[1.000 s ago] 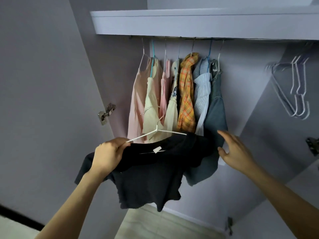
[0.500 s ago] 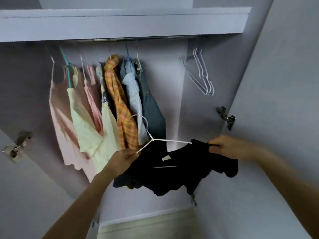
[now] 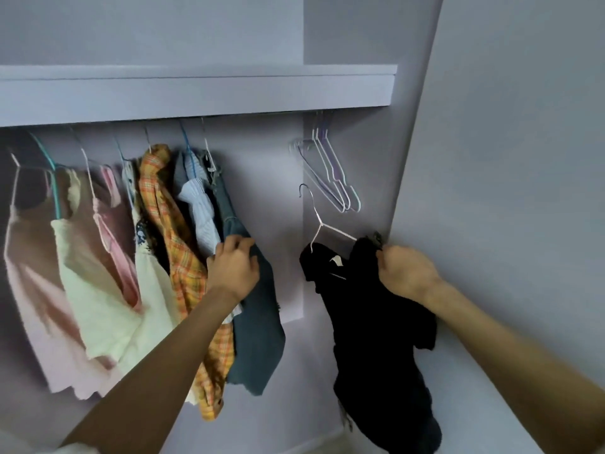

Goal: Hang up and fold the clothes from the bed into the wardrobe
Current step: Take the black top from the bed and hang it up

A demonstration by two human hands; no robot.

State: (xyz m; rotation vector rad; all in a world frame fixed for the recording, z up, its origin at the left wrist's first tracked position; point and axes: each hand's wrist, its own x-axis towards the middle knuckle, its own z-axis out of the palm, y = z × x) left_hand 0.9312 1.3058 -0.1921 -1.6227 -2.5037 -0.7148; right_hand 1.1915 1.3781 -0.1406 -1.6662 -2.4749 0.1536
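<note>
Wardrobe interior in pale lilac, seen from below a long horizontal shelf (image 3: 196, 93) with a row of garments hanging under it. The person's right hand (image 3: 407, 273) grips the shoulder of a black short-sleeved top (image 3: 376, 322) that is draped on a thin white wire hanger (image 3: 322, 224), fingers (image 3: 384, 257) curled tight and clamped on the dark fabric near the hanger's right arm. The hanger's hook points upward and is free in the air, just below and left of a cluster of bare white and lilac wire hangers (image 3: 330, 172) that hang at the far right end under the shelf. The black top droops down along the right side wall (image 3: 507, 158) of the wardrobe, well apart from the hung clothes.

The left hand (image 3: 234, 267) rests on a dark blue-grey denim garment (image 3: 255, 322), the rightmost piece in the row, fingers (image 3: 229, 245) bent and bunched together over its upper edge and the cloth beside it; whether they pinch it or only push against it cannot be told. Left of the denim hang a pale blue striped shirt (image 3: 201, 211), an orange plaid shirt (image 3: 173, 244), a cream top (image 3: 98, 290), a pink strappy top (image 3: 114, 244) and a pale pink dress (image 3: 29, 290) at the far left, several on teal or white hangers. These clothes are blurred. Between the denim and the black top lies a bare stretch of back wall (image 3: 281, 198).
</note>
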